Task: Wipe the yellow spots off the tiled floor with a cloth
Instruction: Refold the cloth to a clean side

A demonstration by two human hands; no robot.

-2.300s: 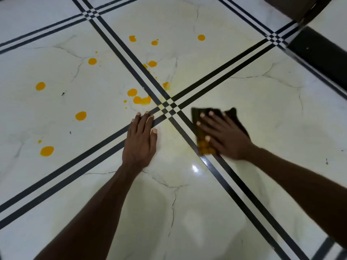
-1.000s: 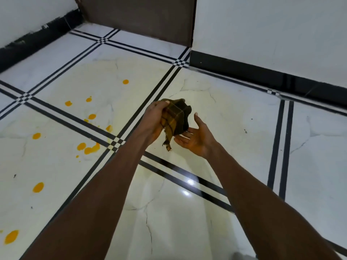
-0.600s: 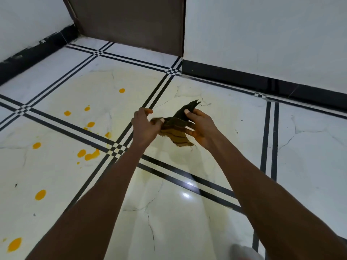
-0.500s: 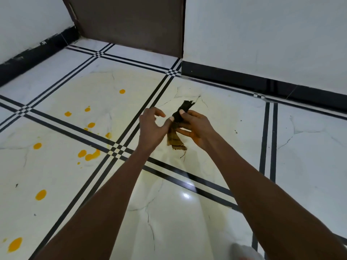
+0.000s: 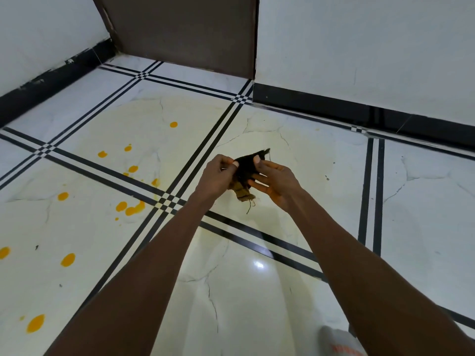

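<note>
**A white-tiled corner with a dark door**

The floor was laid in large glossy white tiles with faint grey veining and hairline cracks, divided by paired black stripes that crossed in small checkered squares. A bright glare spot from a light shone on the near tile. White walls met at the far side: the left wall and the right wall, each edged at the bottom with a black skirting band. Between them at the far end stood a dark brown door, its lower edge reaching the floor.
</note>
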